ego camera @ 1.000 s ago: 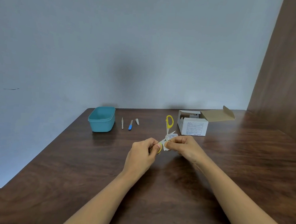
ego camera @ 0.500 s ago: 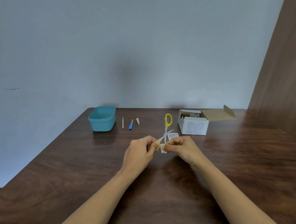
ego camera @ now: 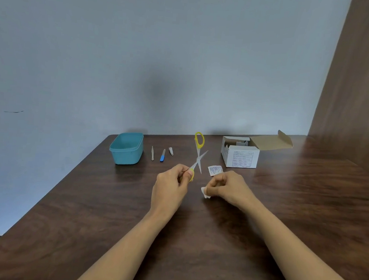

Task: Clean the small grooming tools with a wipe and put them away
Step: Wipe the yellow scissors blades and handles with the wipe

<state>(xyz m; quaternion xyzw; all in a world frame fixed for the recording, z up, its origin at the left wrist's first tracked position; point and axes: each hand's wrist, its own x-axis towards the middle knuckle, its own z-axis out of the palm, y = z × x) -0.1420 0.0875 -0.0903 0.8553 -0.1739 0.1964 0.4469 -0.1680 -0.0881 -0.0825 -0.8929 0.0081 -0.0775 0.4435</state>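
My left hand [ego camera: 171,187] pinches one yellow handle loop of small scissors [ego camera: 198,156], held above the table with the blades spread apart and the other yellow loop pointing up. My right hand [ego camera: 230,188] pinches a small white wipe [ego camera: 205,192] a short way to the right of the scissors, apart from the blades. A torn wipe sachet [ego camera: 215,170] lies on the table just beyond my right hand. Three small tools lie in a row near the back: a thin pale stick [ego camera: 152,153], a blue-handled file [ego camera: 162,155] and a nail clipper [ego camera: 171,151].
A teal plastic tub [ego camera: 126,148] stands open at the back left of the dark wooden table [ego camera: 194,239]. A white cardboard box of sachets [ego camera: 240,154], flap open, stands at the back right. A brown wooden panel [ego camera: 362,86] rises on the right.
My right hand has pulled the wipe off the scissor blades and moved right and down. The sachet now lies on the table. The left hand still holds the scissors, blades spread.
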